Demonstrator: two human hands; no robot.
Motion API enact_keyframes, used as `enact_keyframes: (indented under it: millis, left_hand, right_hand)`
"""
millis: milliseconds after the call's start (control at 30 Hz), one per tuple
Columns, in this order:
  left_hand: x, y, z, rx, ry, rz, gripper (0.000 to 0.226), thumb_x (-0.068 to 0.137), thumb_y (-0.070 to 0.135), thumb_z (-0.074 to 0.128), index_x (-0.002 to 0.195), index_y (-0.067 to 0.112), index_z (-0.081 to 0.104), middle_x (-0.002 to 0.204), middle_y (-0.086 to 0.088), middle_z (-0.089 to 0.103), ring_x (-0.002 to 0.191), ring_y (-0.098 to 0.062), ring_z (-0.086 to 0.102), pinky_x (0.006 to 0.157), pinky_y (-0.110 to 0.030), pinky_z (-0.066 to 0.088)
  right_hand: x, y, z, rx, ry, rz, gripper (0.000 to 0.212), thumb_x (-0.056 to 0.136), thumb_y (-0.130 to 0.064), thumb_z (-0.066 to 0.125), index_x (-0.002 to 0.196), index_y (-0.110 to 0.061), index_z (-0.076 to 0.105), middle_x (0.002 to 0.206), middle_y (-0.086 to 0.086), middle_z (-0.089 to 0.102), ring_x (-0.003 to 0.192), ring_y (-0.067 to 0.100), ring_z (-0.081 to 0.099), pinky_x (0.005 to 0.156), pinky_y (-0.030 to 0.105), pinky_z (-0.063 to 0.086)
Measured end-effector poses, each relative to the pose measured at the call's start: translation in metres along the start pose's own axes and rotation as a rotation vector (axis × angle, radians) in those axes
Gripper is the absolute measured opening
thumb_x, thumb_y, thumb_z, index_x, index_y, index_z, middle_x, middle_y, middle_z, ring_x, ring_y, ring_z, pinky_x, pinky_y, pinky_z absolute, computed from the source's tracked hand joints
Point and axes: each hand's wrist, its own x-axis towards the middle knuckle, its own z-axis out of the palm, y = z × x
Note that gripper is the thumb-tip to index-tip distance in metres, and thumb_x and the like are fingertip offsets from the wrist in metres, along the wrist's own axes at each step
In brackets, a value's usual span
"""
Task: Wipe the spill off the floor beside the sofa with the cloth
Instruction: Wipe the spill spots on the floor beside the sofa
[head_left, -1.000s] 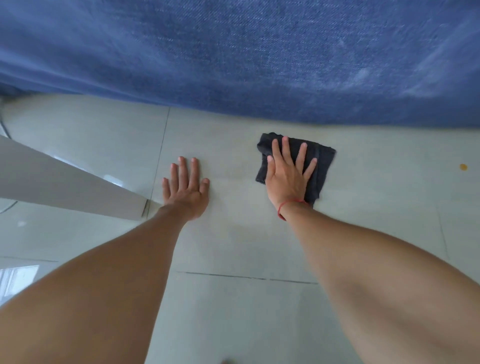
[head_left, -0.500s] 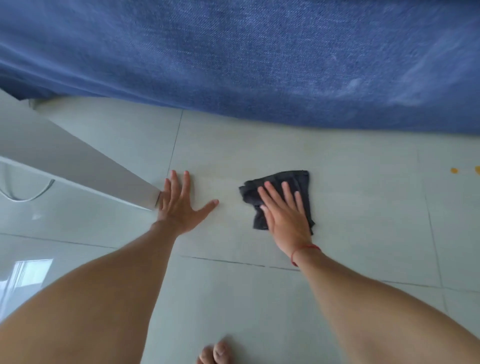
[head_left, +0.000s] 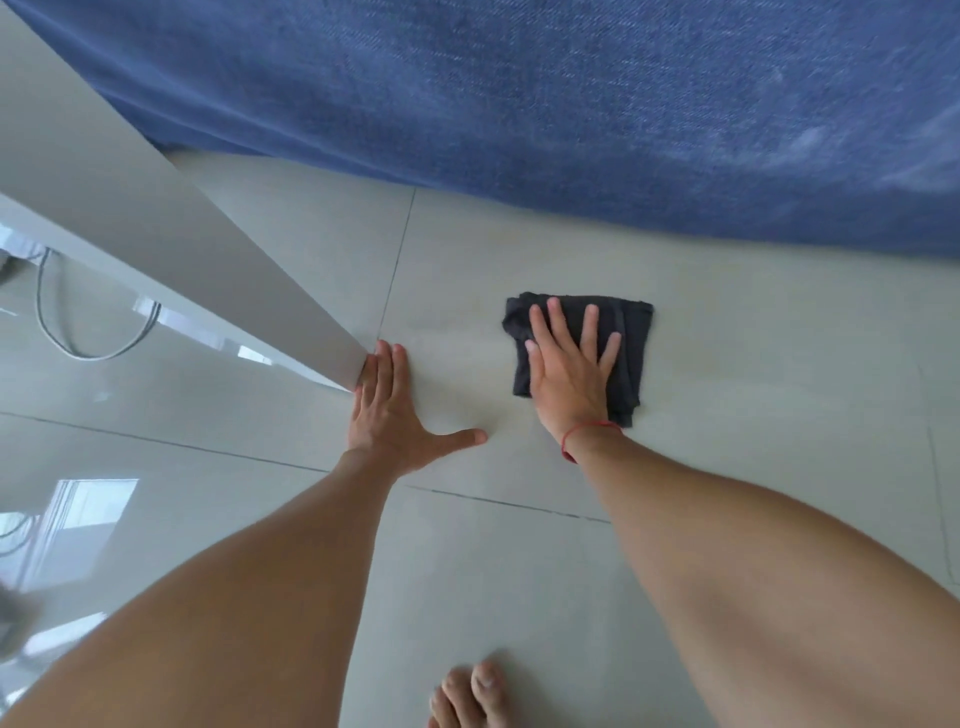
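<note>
Right hand (head_left: 569, 382) lay open, palm flat, pressing the folded dark-grey cloth (head_left: 631, 353) onto pale floor tile (head_left: 753, 415) near the blue fabric sofa (head_left: 571, 114); left hand (head_left: 392, 418), open, apparently braced body weight.

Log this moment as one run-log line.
right hand: flat on dark folded cloth | left hand: braced on pale tiled floor | spill: not visible

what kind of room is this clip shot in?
Most likely a living room in a home. A blue fabric sofa fills the top of the view above a glossy pale tiled floor, and a white furniture panel with a loose cable beyond it stands at the left.
</note>
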Motion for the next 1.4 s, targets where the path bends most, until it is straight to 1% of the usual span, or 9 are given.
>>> enact_keyframes:
  millis: [167, 367, 467, 667, 800, 967, 1133, 1233, 1400]
  left_hand:
    - [0.002, 0.000, -0.001, 0.022, -0.016, -0.018, 0.152, 0.046, 0.089, 0.060, 0.153, 0.010, -0.013, 0.162, -0.004, -0.017, 0.150, -0.017, -0.016, 0.123, -0.035, -0.005]
    - [-0.004, 0.006, -0.006, 0.045, -0.058, -0.026, 0.145, 0.054, 0.087, 0.057, 0.152, 0.009, -0.016, 0.161, -0.005, -0.021, 0.149, -0.019, -0.019, 0.123, -0.037, -0.004]
    - [-0.012, 0.008, -0.002, 0.030, -0.057, -0.027, 0.141, 0.058, 0.086, 0.055, 0.152, 0.010, -0.016, 0.161, -0.003, -0.021, 0.149, -0.019, -0.018, 0.124, -0.039, 0.000]
    - [-0.011, 0.004, 0.000, 0.016, -0.056, -0.018, 0.141, 0.058, 0.085, 0.056, 0.152, 0.011, -0.017, 0.161, -0.002, -0.021, 0.150, -0.018, -0.017, 0.124, -0.039, 0.000]
    - [-0.010, 0.002, 0.003, -0.001, -0.038, -0.019, 0.142, 0.056, 0.085, 0.058, 0.152, 0.012, -0.016, 0.162, 0.000, -0.019, 0.150, -0.017, -0.016, 0.123, -0.037, -0.002]
    - [-0.007, 0.001, 0.003, 0.007, -0.044, -0.023, 0.145, 0.051, 0.090, 0.054, 0.153, 0.012, -0.015, 0.161, -0.001, -0.021, 0.150, -0.017, -0.017, 0.122, -0.037, -0.004]
    - [-0.007, 0.004, -0.001, -0.007, -0.068, -0.043, 0.144, 0.053, 0.085, 0.061, 0.152, 0.015, -0.018, 0.161, 0.000, -0.023, 0.149, -0.015, -0.018, 0.124, -0.038, -0.001]
    - [-0.007, 0.006, -0.004, -0.018, -0.082, -0.062, 0.147, 0.052, 0.085, 0.062, 0.152, 0.014, -0.018, 0.161, 0.002, -0.023, 0.149, -0.014, -0.018, 0.123, -0.037, -0.002]
    - [-0.006, 0.006, -0.003, -0.026, -0.071, -0.059, 0.148, 0.050, 0.083, 0.065, 0.152, 0.015, -0.017, 0.161, 0.001, -0.020, 0.149, -0.015, -0.017, 0.124, -0.038, 0.001]
  right_hand:
    - [0.005, -0.057, 0.014, -0.078, -0.107, -0.350, 0.048, 0.102, -0.036, 0.028, 0.149, -0.031, 0.022, 0.160, -0.011, 0.016, 0.149, 0.031, 0.001, 0.116, 0.059, -0.002]
    - [-0.020, -0.003, 0.002, -0.163, -0.162, -0.541, 0.051, 0.098, -0.040, 0.017, 0.146, -0.033, 0.031, 0.157, -0.012, 0.027, 0.148, 0.024, 0.017, 0.119, 0.047, 0.010]
    - [-0.026, 0.033, -0.008, -0.150, -0.119, -0.438, 0.052, 0.096, -0.040, 0.019, 0.142, -0.031, 0.040, 0.151, -0.009, 0.039, 0.143, 0.028, 0.031, 0.116, 0.049, 0.023]
    - [-0.019, 0.005, 0.001, -0.089, -0.070, -0.197, 0.047, 0.102, -0.038, 0.022, 0.149, -0.037, 0.018, 0.160, -0.014, 0.012, 0.150, 0.025, 0.001, 0.118, 0.052, -0.002]
    - [0.006, -0.039, 0.014, -0.025, -0.023, -0.095, 0.047, 0.102, -0.039, 0.027, 0.149, -0.036, 0.021, 0.161, -0.012, 0.013, 0.149, 0.028, 0.000, 0.116, 0.057, -0.004]
    - [0.009, -0.072, 0.020, -0.077, -0.067, -0.356, 0.047, 0.101, -0.036, 0.032, 0.148, -0.033, 0.026, 0.159, -0.011, 0.020, 0.149, 0.030, 0.006, 0.117, 0.058, 0.001]
    - [-0.014, -0.042, 0.018, -0.147, -0.116, -0.571, 0.047, 0.100, -0.039, 0.024, 0.145, -0.033, 0.033, 0.155, -0.012, 0.031, 0.147, 0.025, 0.021, 0.120, 0.051, 0.012]
    - [-0.026, -0.002, 0.011, -0.131, -0.085, -0.535, 0.047, 0.097, -0.038, 0.025, 0.140, -0.031, 0.043, 0.150, -0.012, 0.042, 0.142, 0.024, 0.034, 0.118, 0.045, 0.021]
    - [-0.026, 0.053, -0.007, -0.088, 0.026, -0.238, 0.048, 0.098, -0.040, 0.024, 0.143, -0.031, 0.039, 0.152, -0.010, 0.039, 0.144, 0.025, 0.030, 0.118, 0.041, 0.011]
